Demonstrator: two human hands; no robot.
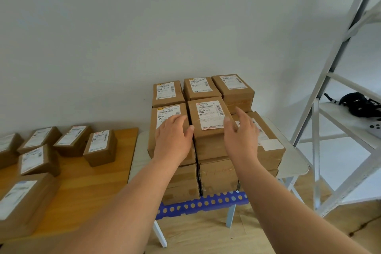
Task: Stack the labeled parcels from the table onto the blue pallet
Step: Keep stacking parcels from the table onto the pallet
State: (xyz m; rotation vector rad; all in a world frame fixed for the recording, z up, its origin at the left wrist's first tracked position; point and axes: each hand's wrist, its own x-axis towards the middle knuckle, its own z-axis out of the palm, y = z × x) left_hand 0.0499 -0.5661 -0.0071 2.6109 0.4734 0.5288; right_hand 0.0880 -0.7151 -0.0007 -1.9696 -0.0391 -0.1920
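Flanking the top parcel (pixel 210 117), left hand (pixel 174 139) and right hand (pixel 241 136) open.

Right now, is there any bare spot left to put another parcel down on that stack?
The stack's top is crowded, parcels packed edge to edge with the left hand and right hand over them. The lower front-right parcel has a bare top. The wooden table is bare between its parcels and its right edge.

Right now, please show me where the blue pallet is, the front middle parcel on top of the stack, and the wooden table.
blue pallet (pixel 203 202): head view, on its perforated front edge.
front middle parcel (pixel 209 116): head view, on its white label.
wooden table (pixel 82 183): head view, on bare wood between parcels.
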